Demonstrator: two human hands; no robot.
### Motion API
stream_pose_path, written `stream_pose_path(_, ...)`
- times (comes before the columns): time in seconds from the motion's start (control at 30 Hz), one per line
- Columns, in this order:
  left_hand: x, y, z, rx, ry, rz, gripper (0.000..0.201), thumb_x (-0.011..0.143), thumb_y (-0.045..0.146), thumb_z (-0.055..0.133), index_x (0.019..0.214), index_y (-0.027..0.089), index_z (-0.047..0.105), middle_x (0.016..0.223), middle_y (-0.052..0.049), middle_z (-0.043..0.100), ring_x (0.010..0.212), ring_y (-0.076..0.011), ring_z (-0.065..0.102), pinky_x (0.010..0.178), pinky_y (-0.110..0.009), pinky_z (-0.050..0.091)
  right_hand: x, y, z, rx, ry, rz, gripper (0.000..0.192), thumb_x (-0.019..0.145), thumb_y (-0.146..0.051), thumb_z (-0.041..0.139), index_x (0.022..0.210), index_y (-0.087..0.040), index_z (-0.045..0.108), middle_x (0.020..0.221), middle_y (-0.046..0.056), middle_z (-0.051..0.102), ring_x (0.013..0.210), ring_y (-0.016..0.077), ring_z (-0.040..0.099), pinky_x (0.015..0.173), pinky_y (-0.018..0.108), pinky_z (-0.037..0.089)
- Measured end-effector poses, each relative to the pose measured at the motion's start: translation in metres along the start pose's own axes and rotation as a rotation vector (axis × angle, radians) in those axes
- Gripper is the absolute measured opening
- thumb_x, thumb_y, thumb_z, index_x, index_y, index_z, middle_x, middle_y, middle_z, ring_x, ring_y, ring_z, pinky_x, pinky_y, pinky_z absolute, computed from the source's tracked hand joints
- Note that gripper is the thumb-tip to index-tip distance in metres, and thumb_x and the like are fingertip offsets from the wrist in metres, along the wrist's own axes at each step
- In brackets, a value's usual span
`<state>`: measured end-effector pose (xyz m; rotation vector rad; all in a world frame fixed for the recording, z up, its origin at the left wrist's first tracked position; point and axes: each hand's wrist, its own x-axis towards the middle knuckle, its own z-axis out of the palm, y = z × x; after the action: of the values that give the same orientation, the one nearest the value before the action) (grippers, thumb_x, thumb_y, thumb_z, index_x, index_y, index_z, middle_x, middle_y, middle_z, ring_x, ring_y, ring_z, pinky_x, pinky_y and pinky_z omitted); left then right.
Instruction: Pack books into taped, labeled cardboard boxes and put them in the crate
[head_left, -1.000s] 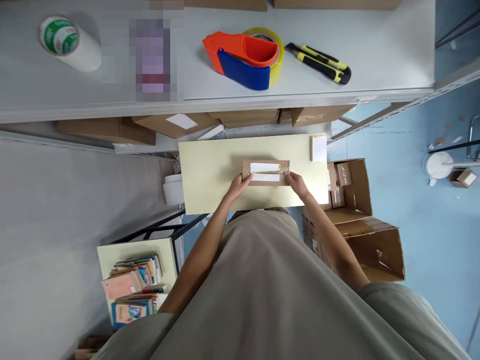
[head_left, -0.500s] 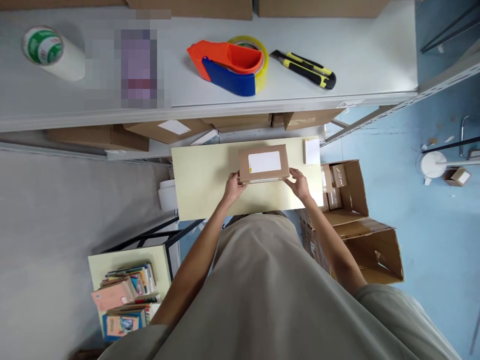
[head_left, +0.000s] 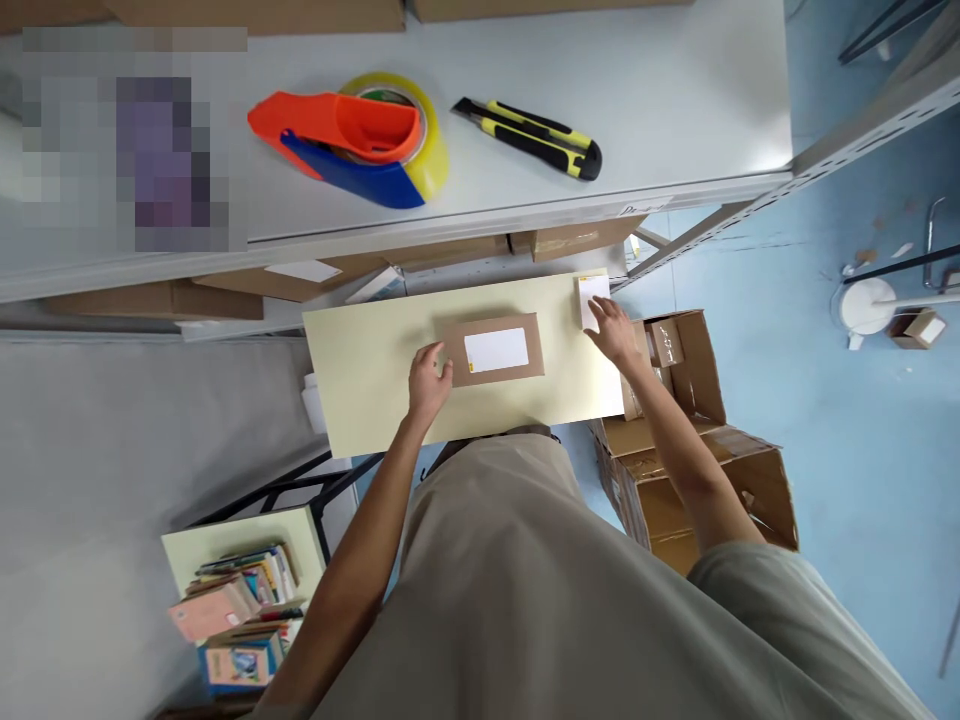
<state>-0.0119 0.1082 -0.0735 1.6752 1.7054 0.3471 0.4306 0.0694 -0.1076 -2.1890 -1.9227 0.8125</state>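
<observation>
A closed cardboard box with a white label lies flat on the pale yellow table. Beside its left end is my left hand, thumb and fingers apart and nothing held; whether it touches the box I cannot tell. My right hand reaches over a small white stack of labels at the table's right end. Its fingers are spread and cover the lower part of the stack.
On the grey shelf above lie a tape dispenser and a utility knife. Open cardboard boxes stand on the floor at right. Several books sit on a side table at lower left.
My right hand has let go of the box and moved right to the white stack. My left hand has opened beside the box, which now lies flat. The view has shifted.
</observation>
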Motion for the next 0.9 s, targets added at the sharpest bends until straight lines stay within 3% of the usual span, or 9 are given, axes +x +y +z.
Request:
stream_pose_path(0.13,0.007,0.031,0.012,0.096,-0.002,0.104,0.048,0.103,0.024,0.063,0.150,0.020,0.069,0.166,-0.020,0.060,0.164,-0.0361,0.051,0.142,-0.055,0.041,0.057,0.021,-0.015,-0.039,-0.088,-0.037,0.091,0.102,-0.043,0.083,0.179,-0.011,0.045,0.189,0.025,0.035,0.178,0.0460,0.029,0.141,0.076,0.029)
stream_pose_path(0.27,0.009,0.051,0.024,0.143,-0.024,0.078,0.059,0.097,0.024,0.076,0.155,0.019,0.064,0.179,-0.023,0.043,0.173,-0.0411,0.039,0.144,-0.058,0.034,0.096,0.025,-0.018,-0.061,-0.196,-0.042,0.106,0.092,-0.049,0.096,0.178,-0.011,0.045,0.190,0.027,0.031,0.180,0.0481,0.023,0.143,0.074,0.022)
stream_pose_path(0.37,0.005,0.056,0.028,0.154,-0.027,0.034,0.071,0.094,0.027,0.085,0.159,0.017,0.059,0.182,-0.026,0.038,0.174,-0.0444,0.036,0.143,-0.060,0.035,0.107,0.027,-0.019,-0.072,-0.235,-0.020,0.108,0.087,-0.039,0.100,0.177,-0.010,0.047,0.189,0.027,0.034,0.180,0.0472,0.023,0.145,0.070,0.020)
stream_pose_path(0.53,-0.005,0.058,0.029,0.167,-0.029,0.010,0.073,0.096,0.033,0.085,0.161,0.017,0.055,0.183,-0.027,0.037,0.173,-0.0459,0.037,0.143,-0.061,0.035,0.103,0.033,-0.019,-0.112,-0.250,-0.039,0.104,0.086,-0.027,0.098,0.174,-0.005,0.047,0.184,0.029,0.042,0.175,0.0473,0.033,0.144,0.066,0.025)
stream_pose_path(0.7,-0.013,0.059,0.034,0.188,-0.023,-0.022,0.073,0.100,0.039,0.083,0.163,0.016,0.053,0.183,-0.030,0.036,0.173,-0.0475,0.038,0.142,-0.065,0.036,0.090,0.033,-0.016,-0.138,-0.130,-0.111,0.085,0.096,-0.028,0.090,0.170,-0.006,0.054,0.177,0.028,0.052,0.163,0.0453,0.047,0.137,0.065,0.034)
stream_pose_path(0.83,-0.016,0.064,0.037,0.222,0.002,-0.048,0.076,0.099,0.036,0.083,0.165,0.015,0.051,0.184,-0.030,0.036,0.175,-0.0482,0.034,0.140,-0.068,0.036,0.077,0.024,-0.026,-0.199,0.010,-0.156,0.044,0.111,-0.023,0.063,0.152,-0.007,0.070,0.159,0.027,0.068,0.144,0.0405,0.059,0.126,0.060,0.041)
stream_pose_path(0.9,-0.018,0.071,0.040,0.237,0.022,-0.026,0.080,0.099,0.031,0.080,0.170,0.014,0.046,0.186,-0.029,0.034,0.177,-0.0475,0.030,0.142,-0.069,0.035,0.069,0.020,-0.035,-0.248,0.040,-0.171,0.037,0.115,-0.018,0.050,0.140,-0.006,0.076,0.147,0.027,0.073,0.134,0.0391,0.062,0.120,0.057,0.043)
